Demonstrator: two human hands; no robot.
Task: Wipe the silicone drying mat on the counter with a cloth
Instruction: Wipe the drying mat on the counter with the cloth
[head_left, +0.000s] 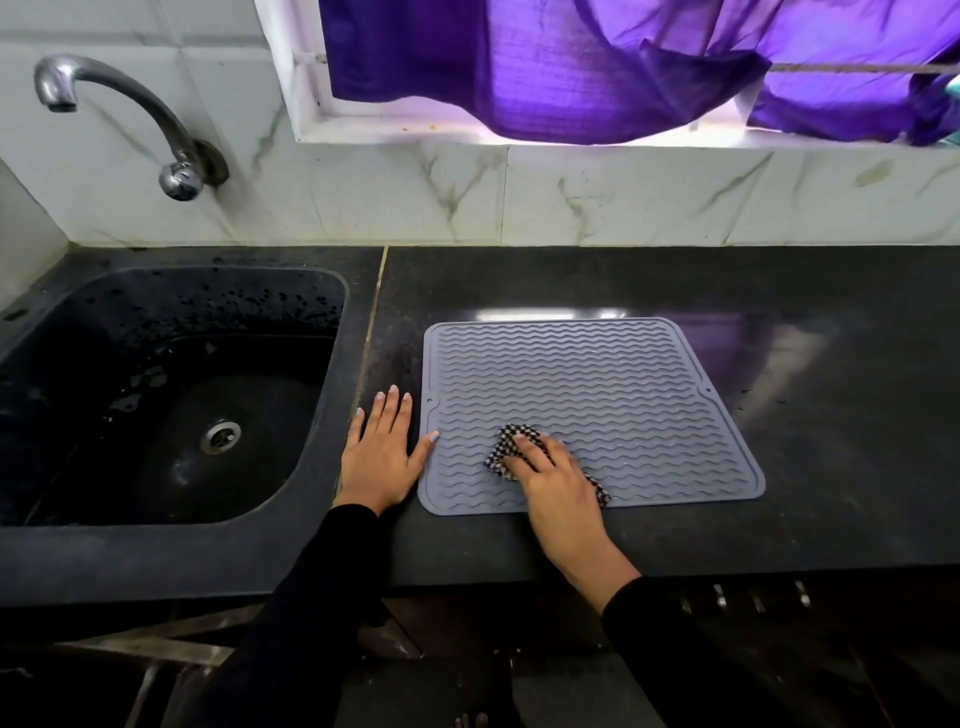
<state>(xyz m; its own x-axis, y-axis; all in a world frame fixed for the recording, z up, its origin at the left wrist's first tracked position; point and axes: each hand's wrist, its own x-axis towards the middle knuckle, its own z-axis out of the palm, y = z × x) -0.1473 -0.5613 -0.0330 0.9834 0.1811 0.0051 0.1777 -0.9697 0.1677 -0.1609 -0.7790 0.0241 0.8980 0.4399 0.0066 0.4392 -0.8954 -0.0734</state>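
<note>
A grey square silicone drying mat with wavy ridges (587, 410) lies flat on the dark stone counter (779, 415), its left edge near the counter's seam beside the sink. The right hand (553, 480) lies on the mat's near left part, fingers spread flat and pressing down a crumpled black-and-white checked cloth (511, 449); the cloth shows past the fingertips and again at the wrist side, so the hand covers most of it. The left hand (382, 452) rests palm down on the counter just beside the mat, fingers straight and holding nothing, its thumb tip touching the mat's left edge. Both forearms wear black sleeves. To the left, a black moulded sink (171, 395) with a round metal drain (221, 435) sits wet with droplets, and a curved chrome tap (119, 111) juts from the white marbled wall tiles (571, 197) above it. A purple curtain (623, 62) hangs in the window behind the counter.
</note>
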